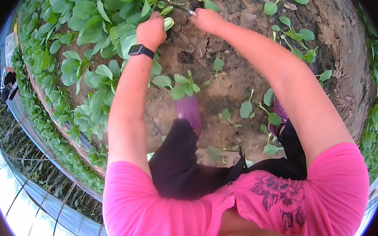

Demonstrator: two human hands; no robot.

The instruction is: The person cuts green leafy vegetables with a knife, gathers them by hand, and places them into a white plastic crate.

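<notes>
My left hand, with a dark smartwatch on its wrist, is closed around leafy greens. Their pale green stalk bases stick out on its right side, and broad leaves show at its left. In my right hand is a small knife, its thin blade pointing up and left towards the greens. A short gap of bare soil separates the two hands. Most of the knife's handle is hidden by my fingers.
Dense leafy greens grow at the left. Loose leaves lie on the cracked soil around my purple shoes. Behind my legs is part of a plastic crate. Another person's shoes show at the far left.
</notes>
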